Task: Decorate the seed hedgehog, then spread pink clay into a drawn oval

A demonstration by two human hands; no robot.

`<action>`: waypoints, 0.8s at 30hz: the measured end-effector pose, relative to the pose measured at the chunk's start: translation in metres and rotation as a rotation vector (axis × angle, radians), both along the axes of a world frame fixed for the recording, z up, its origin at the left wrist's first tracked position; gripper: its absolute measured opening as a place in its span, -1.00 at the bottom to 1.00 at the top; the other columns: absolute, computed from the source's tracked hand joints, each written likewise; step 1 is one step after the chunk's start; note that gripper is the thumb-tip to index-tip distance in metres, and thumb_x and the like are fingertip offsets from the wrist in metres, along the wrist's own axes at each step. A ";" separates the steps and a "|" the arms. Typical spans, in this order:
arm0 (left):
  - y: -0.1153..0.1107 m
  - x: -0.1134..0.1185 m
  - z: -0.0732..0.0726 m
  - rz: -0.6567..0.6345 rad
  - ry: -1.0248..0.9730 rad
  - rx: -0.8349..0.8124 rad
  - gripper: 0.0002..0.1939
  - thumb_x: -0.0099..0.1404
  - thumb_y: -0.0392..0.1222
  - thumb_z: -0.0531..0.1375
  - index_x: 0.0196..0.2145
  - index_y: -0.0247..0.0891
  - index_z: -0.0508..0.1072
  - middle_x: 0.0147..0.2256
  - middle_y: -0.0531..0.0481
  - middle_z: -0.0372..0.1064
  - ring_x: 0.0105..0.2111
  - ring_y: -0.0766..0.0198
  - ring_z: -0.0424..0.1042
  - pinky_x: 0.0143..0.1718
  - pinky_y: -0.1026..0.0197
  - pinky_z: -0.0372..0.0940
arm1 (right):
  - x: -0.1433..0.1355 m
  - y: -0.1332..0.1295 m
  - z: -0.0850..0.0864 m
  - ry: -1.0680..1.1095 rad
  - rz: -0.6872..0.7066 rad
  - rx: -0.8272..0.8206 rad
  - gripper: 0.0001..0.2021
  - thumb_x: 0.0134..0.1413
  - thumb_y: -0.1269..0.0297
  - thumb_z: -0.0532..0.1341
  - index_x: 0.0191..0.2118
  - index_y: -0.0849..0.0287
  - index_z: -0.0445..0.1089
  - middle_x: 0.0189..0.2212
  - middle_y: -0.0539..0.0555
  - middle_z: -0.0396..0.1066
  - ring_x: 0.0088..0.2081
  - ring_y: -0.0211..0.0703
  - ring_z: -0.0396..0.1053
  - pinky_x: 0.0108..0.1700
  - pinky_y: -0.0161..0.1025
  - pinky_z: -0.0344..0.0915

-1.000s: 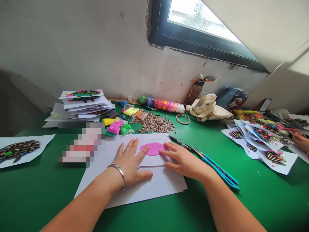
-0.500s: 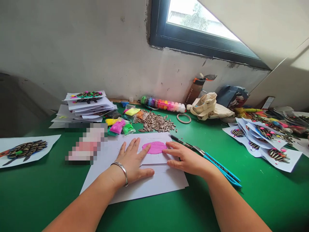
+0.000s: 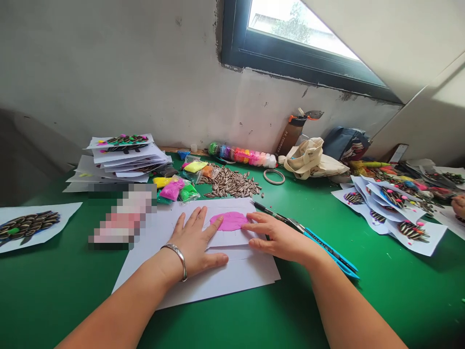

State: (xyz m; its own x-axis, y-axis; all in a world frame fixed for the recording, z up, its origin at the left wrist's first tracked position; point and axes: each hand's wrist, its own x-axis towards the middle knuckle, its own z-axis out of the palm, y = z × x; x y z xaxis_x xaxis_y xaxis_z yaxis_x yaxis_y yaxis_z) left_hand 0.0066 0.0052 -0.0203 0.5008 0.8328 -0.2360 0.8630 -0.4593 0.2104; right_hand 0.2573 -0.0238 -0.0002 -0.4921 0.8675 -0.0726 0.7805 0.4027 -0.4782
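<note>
A flat oval of pink modelling clay [image 3: 229, 221] lies spread on a small white sheet [image 3: 232, 239]. Beneath that sheet are larger white sheets of paper [image 3: 218, 286] on the green table. My left hand [image 3: 198, 240], with a silver bangle at the wrist, rests on the paper with fingers spread. Its index fingertip touches the clay's left end. From the other side my right hand [image 3: 274, 233] reaches in, fingers apart, with fingertips at the clay's right edge. A black pen [image 3: 267, 209] and a blue utility knife [image 3: 332, 254] lie just past my right hand.
Sunflower seeds [image 3: 232, 183] lie in a heap behind the paper, beside bagged coloured clay [image 3: 174, 189]. Stacked seed pictures [image 3: 123, 155] stand at left, more pictures [image 3: 392, 208] at right. A tape roll [image 3: 273, 177], cloth bag [image 3: 308, 162] and bottle [image 3: 291, 133] are behind. Another person's hand [image 3: 459, 207] shows at far right.
The view has shifted slightly, so things sit a little further left. Both hands keep nearly the same places by the clay. Part of another person's hand has come into view at the right edge.
</note>
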 end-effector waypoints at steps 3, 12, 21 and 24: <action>0.000 0.000 -0.001 0.000 -0.004 0.002 -0.05 0.00 0.45 0.06 0.26 0.10 -0.13 0.32 -0.17 -0.36 0.29 -0.12 -0.44 0.19 -0.27 -0.43 | -0.001 0.001 -0.001 -0.005 0.040 0.047 -0.63 0.19 0.11 0.08 0.09 -0.01 0.34 0.11 0.15 0.23 0.17 0.06 0.12 0.12 -0.07 0.17; 0.001 0.000 -0.003 0.001 -0.008 0.012 -0.04 -0.01 0.46 0.07 0.26 0.09 -0.11 0.32 -0.18 -0.35 0.29 -0.12 -0.43 0.19 -0.28 -0.42 | -0.001 -0.001 0.002 0.003 0.005 -0.009 -0.61 0.18 0.06 0.08 0.10 -0.04 0.32 0.19 0.11 0.14 0.22 0.04 0.05 0.18 -0.04 0.09; -0.001 0.000 0.000 0.005 -0.013 0.002 -0.05 -0.01 0.45 0.07 0.26 0.10 -0.11 0.32 -0.19 -0.36 0.29 -0.12 -0.44 0.19 -0.27 -0.43 | -0.003 -0.001 0.001 -0.007 -0.034 -0.025 -0.57 0.17 0.03 0.08 0.15 -0.06 0.26 0.23 0.11 0.08 0.23 0.02 0.04 0.20 -0.03 0.05; -0.001 -0.001 -0.001 0.005 -0.013 0.003 -0.04 -0.01 0.45 0.08 0.26 0.10 -0.10 0.32 -0.20 -0.36 0.29 -0.11 -0.44 0.19 -0.27 -0.42 | -0.003 -0.001 0.001 -0.044 0.008 0.029 -0.61 0.16 0.07 0.10 0.09 -0.05 0.33 0.21 0.11 0.12 0.22 0.03 0.06 0.19 -0.05 0.08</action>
